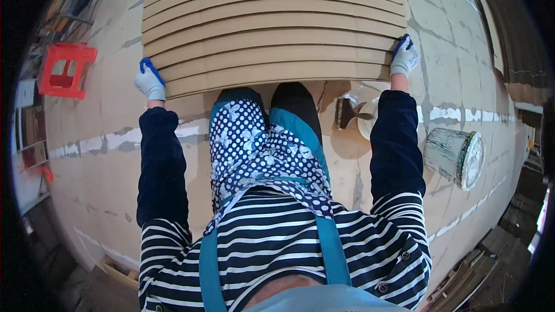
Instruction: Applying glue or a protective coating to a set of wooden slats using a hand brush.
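A fan of overlapping brown cardboard sheets [272, 37] lies in front of my legs, each sheet showing a narrow strip. Wet, shiny patches gleam on its far part. My left hand [150, 80], in a white glove with blue-coated fingers, is closed on the left edge near the front corner. On the opposite side my right hand [404, 58], gloved the same way, grips the right edge, slightly farther from me. The fingertips of both hands are partly hidden by the sheets' edges.
A wide brush [350, 112] rests beside a pale round container partly hidden by my right sleeve. To the right is a smeared bucket [454, 156]. A red plastic stool [66, 69] is at the left. Brown boards cover the floor [104, 179], with white tape along some seams.
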### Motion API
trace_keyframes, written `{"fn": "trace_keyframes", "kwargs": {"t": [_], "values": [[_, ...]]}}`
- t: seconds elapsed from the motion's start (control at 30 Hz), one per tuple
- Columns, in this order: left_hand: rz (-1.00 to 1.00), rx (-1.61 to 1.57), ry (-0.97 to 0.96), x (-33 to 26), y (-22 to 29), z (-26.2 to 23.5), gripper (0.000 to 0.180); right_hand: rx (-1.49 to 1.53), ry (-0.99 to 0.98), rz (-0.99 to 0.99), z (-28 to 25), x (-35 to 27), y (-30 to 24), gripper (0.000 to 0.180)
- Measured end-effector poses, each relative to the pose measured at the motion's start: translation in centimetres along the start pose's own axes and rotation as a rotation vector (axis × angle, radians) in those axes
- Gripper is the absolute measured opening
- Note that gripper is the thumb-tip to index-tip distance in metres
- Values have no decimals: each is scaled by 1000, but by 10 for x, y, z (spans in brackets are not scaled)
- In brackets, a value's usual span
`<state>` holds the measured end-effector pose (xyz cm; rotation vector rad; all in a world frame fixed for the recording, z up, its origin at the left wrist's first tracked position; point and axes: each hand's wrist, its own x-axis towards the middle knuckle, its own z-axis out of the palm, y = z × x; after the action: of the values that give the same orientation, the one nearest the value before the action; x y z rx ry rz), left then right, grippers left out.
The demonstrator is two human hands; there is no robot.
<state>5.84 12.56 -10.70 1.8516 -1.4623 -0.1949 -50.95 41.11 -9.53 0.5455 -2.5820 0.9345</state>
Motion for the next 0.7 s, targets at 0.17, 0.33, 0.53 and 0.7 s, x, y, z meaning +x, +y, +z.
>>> {"fn": "trace_keyframes", "kwargs": {"t": [0.17, 0.33, 0.53, 0.7], "values": [[126, -102, -85, 22, -31, -9, 38, 24, -116, -36, 5, 6, 4, 42], [-29, -672, -636, 19, -43, -33, 29, 206, -226, -44, -12, 40, 119, 41], [410, 315, -826, 28, -60, -89, 37, -421, -572, -306, -64, -9, 35, 57], [221, 105, -820, 52, -34, -114, 37, -625, -550, -401, -74, 17, 41, 52]]}}
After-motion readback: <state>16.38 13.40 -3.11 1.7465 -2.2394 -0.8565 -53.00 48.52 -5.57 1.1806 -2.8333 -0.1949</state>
